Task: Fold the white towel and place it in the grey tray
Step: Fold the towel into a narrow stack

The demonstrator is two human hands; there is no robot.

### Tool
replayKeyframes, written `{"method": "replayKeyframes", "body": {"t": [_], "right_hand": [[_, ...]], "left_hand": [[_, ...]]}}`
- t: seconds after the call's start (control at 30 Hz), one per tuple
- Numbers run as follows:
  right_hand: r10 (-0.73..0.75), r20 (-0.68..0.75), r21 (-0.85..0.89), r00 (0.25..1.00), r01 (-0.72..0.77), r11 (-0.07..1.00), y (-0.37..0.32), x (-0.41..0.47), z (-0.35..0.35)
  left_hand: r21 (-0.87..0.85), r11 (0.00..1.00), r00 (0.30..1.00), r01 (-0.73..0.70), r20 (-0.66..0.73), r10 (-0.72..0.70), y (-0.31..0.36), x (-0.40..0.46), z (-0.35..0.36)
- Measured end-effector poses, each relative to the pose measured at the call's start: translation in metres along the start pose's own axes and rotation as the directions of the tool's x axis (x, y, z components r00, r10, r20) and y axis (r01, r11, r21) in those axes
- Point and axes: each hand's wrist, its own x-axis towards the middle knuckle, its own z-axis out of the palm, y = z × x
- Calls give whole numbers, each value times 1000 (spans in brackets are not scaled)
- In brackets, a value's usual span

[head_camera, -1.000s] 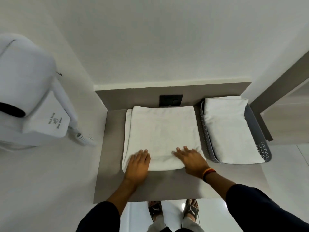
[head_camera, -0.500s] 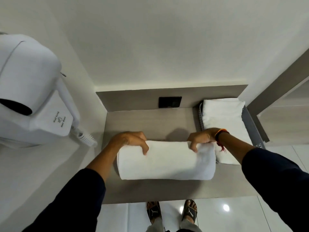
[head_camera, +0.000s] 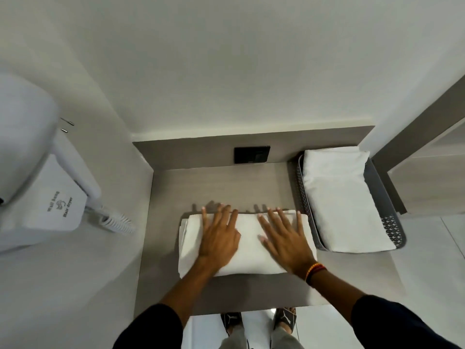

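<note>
Two flat hands press the white towel (head_camera: 247, 244) on the shelf (head_camera: 221, 187). My left hand (head_camera: 219, 239) lies on its left half, fingers spread, holding nothing. My right hand (head_camera: 285, 241) does the same. I should push out lumps, then lift it to the grey tray (head_camera: 303, 197) just beside, already holding another towel (head_camera: 344, 197).

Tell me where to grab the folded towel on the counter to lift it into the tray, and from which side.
Grip the folded towel at its two short ends, one hand per end, fingers slid under from the left and right. It lies as a wide, flat bundle with loose layers showing at its left end, so pinching both ends should keep the folds together on the way to the grey tray.
</note>
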Motion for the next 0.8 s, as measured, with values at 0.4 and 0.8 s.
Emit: {"method": "replayKeyframes", "body": {"t": [0.4,0.8], "right_hand": [[-32,28,30,999,31,999,3,14,28],[77,-52,-22,996,-78,997,-12,69,-6]], "left_hand": [[-86,996,993,-17,114,27,18,-7,39],[-32,925,900,379,247,-360,35,14,13]]}}
